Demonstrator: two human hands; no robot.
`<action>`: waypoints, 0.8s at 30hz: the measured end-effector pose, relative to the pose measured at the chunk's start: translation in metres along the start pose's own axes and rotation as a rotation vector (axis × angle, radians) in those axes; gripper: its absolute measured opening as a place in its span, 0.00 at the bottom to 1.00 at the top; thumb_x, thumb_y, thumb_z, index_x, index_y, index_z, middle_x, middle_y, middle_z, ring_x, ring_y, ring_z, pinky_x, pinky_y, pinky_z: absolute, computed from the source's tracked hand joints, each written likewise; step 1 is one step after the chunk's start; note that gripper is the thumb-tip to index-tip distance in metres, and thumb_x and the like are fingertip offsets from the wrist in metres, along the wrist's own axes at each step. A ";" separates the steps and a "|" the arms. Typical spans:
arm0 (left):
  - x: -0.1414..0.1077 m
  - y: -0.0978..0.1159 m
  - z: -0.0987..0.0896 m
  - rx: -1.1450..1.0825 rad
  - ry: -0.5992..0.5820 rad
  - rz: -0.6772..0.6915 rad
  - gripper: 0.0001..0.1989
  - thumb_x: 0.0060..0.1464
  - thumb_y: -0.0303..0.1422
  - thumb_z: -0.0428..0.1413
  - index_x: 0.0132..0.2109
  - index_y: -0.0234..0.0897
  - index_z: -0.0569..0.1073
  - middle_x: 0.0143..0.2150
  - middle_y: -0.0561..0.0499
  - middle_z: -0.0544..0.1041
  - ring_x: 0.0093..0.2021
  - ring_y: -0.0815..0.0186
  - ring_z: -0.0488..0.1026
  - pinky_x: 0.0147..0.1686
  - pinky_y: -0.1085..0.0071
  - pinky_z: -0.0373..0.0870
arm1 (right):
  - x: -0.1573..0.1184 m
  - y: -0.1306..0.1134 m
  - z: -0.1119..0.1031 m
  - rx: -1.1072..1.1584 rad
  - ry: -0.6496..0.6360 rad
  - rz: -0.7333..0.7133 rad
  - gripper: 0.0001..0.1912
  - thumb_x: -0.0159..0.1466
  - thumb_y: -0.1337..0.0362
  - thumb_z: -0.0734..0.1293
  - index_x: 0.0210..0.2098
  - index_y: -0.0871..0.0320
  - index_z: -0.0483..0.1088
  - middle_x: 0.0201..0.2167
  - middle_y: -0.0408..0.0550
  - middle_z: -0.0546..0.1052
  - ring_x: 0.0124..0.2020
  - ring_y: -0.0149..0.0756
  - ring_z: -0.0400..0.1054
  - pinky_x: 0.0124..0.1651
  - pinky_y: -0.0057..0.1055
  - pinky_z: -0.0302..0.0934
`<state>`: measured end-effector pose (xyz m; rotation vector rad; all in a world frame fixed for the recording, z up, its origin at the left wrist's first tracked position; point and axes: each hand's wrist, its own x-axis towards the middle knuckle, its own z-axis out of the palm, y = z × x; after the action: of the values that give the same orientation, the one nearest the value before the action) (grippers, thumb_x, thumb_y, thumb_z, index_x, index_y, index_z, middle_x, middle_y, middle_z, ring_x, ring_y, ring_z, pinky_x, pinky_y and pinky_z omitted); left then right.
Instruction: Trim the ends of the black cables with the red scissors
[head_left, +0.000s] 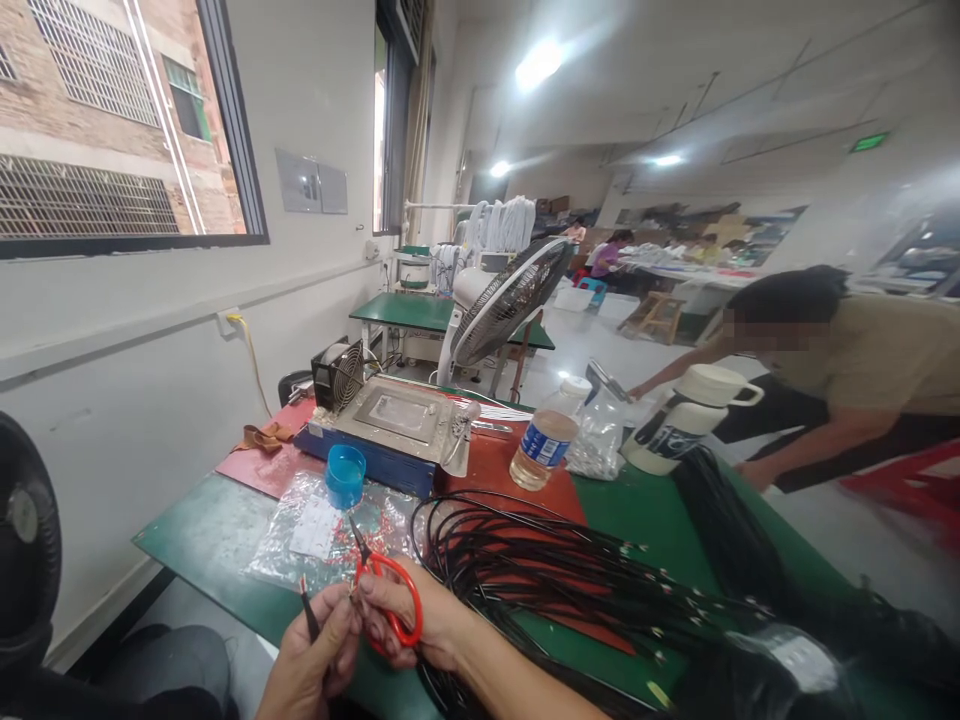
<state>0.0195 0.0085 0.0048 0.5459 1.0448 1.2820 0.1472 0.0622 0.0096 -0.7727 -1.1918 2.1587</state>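
My left hand (324, 640) is closed on a black cable (309, 617), whose end with small reddish wire tips sticks up past the fingers. Held in my right hand (431, 610) is a pair of scissors with red handles (414, 585), the dark blades pointing up and away. The fingertips of both hands meet at the cable; what lies between them is too small to make out. Just beyond is a clear plastic bag (277, 540) scattered with tiny red bits. A blue plastic cup (345, 480) stands on it.
A large bundle of black cables (540, 570) spreads to the right. Behind the bag sits a blue-based metal heating unit (397, 415) with a small fan (337, 375). A bottle (541, 445) and a white jug (679, 425) stand farther right. Another person (862, 370) bends at the right.
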 end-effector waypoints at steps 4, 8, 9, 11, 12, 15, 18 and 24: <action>0.000 -0.002 0.000 -0.030 0.029 0.017 0.19 0.33 0.45 0.67 0.27 0.34 0.75 0.13 0.59 0.61 0.14 0.81 0.45 0.15 0.79 0.37 | -0.002 -0.002 0.003 0.054 -0.006 0.007 0.27 0.49 0.45 0.70 0.18 0.65 0.65 0.08 0.39 0.63 0.08 0.21 0.52 0.08 0.17 0.44; 0.004 -0.006 -0.004 -0.056 0.051 0.040 0.22 0.31 0.46 0.67 0.31 0.34 0.75 0.11 0.61 0.60 0.13 0.81 0.46 0.15 0.80 0.36 | -0.004 -0.006 0.004 0.045 -0.023 0.026 0.24 0.48 0.49 0.72 0.19 0.65 0.66 0.09 0.40 0.64 0.07 0.22 0.53 0.08 0.18 0.44; 0.005 -0.007 -0.005 -0.056 0.051 0.046 0.22 0.31 0.46 0.67 0.31 0.34 0.75 0.11 0.61 0.60 0.12 0.81 0.47 0.14 0.80 0.37 | -0.004 -0.006 0.004 0.041 -0.029 0.019 0.24 0.48 0.49 0.72 0.18 0.65 0.65 0.09 0.39 0.63 0.07 0.22 0.52 0.08 0.18 0.44; 0.005 -0.006 -0.005 -0.048 0.047 0.052 0.22 0.31 0.45 0.67 0.30 0.33 0.75 0.10 0.61 0.61 0.12 0.82 0.46 0.14 0.81 0.37 | -0.004 -0.005 0.004 0.036 -0.035 0.002 0.25 0.50 0.46 0.70 0.18 0.64 0.65 0.08 0.38 0.62 0.07 0.22 0.52 0.08 0.18 0.44; 0.004 -0.005 -0.005 -0.041 0.045 0.051 0.22 0.31 0.46 0.67 0.31 0.33 0.75 0.10 0.61 0.61 0.12 0.82 0.46 0.14 0.81 0.38 | -0.003 -0.004 0.003 0.034 -0.035 -0.004 0.26 0.50 0.44 0.69 0.19 0.64 0.64 0.08 0.38 0.62 0.07 0.21 0.51 0.08 0.18 0.44; 0.002 -0.002 -0.001 -0.004 0.052 0.066 0.24 0.30 0.46 0.67 0.31 0.33 0.75 0.10 0.62 0.61 0.12 0.82 0.47 0.13 0.82 0.39 | -0.002 -0.002 0.002 0.015 -0.025 -0.017 0.28 0.51 0.41 0.67 0.20 0.63 0.64 0.09 0.37 0.62 0.08 0.21 0.51 0.09 0.17 0.44; 0.000 0.000 0.001 0.032 0.068 0.087 0.24 0.31 0.46 0.67 0.31 0.33 0.75 0.11 0.61 0.62 0.12 0.81 0.49 0.13 0.82 0.41 | -0.002 -0.002 0.003 0.002 -0.021 -0.022 0.28 0.51 0.41 0.67 0.20 0.63 0.64 0.09 0.37 0.62 0.08 0.21 0.52 0.10 0.17 0.44; -0.001 -0.001 0.000 0.014 0.068 0.069 0.23 0.30 0.46 0.67 0.31 0.34 0.74 0.11 0.61 0.62 0.12 0.81 0.49 0.13 0.81 0.42 | -0.005 -0.007 0.007 0.051 -0.001 0.069 0.26 0.48 0.44 0.70 0.18 0.62 0.63 0.08 0.38 0.62 0.08 0.22 0.52 0.08 0.17 0.43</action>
<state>0.0198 0.0072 0.0044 0.5566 1.0994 1.3632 0.1473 0.0576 0.0198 -0.8015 -1.1207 2.2369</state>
